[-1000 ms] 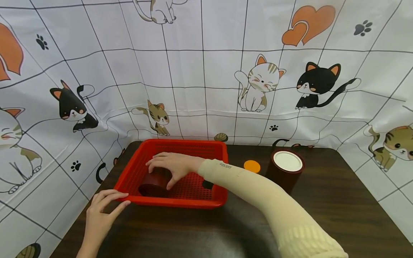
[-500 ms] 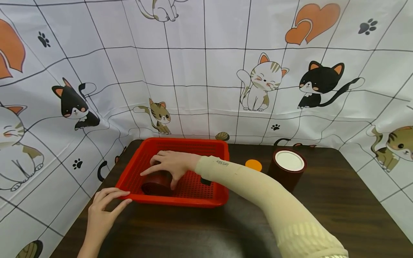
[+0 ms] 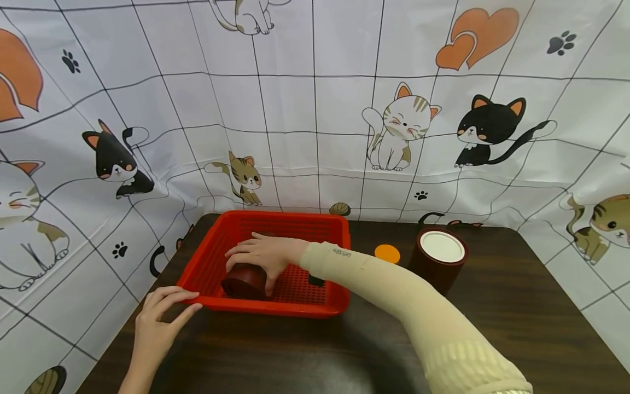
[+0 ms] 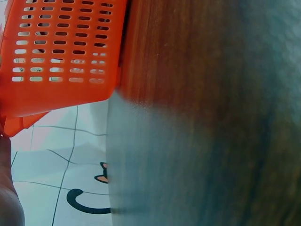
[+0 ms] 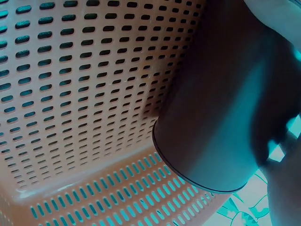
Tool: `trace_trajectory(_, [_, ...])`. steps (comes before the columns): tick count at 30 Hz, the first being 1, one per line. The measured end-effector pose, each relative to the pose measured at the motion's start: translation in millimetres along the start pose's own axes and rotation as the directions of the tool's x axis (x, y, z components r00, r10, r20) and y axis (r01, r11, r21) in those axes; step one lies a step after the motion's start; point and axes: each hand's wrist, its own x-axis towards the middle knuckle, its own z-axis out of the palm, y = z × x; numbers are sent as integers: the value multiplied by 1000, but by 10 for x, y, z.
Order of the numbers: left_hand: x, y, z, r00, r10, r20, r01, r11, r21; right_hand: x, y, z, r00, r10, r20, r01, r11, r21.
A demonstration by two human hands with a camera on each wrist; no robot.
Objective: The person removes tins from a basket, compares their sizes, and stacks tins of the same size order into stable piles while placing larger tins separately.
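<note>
A red plastic basket (image 3: 275,310) with a slotted floor stands on the table. Inside it, toward the left, a dark reddish-brown cylindrical canister (image 3: 244,280) lies on its side. My right hand (image 3: 268,258) holds the canister from above, thumb on the near right side and fingers curved over the top. In the right wrist view the canister (image 5: 211,113) shows its smooth round wall and one end rim. At the basket's front left corner my left hand (image 3: 156,324) pinches the rim between thumb and fingers. In the left wrist view, the slotted basket wall (image 4: 61,52) fills the upper left.
Right of the basket an upright brown canister (image 3: 439,260) with a white top stands on the dark wooden table (image 3: 295,355). Between them lies an orange disc (image 3: 387,253). A small black object (image 3: 316,280) shows near my right wrist. A cat-patterned sheet (image 3: 339,120) hangs behind.
The right hand's fingers spread half a second ago and now lie closer together over the canister. The canister has shifted slightly right within the basket. My left hand stays on the rim.
</note>
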Motion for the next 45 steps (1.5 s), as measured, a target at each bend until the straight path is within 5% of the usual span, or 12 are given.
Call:
trace_trajectory(7, [0,-11,15,1000,14,-6,-14,1000,-6,-13,-41,-6,997,29,75,-24,998,-63])
trace_trajectory(15, [-5,-21,23,999,34,-16,-34,999,-6,-33,-47,-22,995,62,75,-53,992,-114])
trace_trajectory(20, [-8,-19,26,1000,18,-6,-18,1000,-14,-70,44,-50,995,96,41,-96,995,-13])
trace_trajectory(24, [-3,-2,31,997,70,-36,-70,997,-20,-112,139,-88,995,98,-34,-92,987,134])
trace_trajectory(29, [10,28,33,992,110,-64,-111,994,-17,-183,214,-115,987,94,-129,-47,942,333])
trace_trajectory(37, [-7,24,8,999,32,-16,-32,999,-2,-244,310,-16,954,123,-273,61,813,579])
trace_trajectory(45, [-7,18,6,1000,11,-7,-11,1000,2,-279,303,-4,949,123,-289,84,788,611])
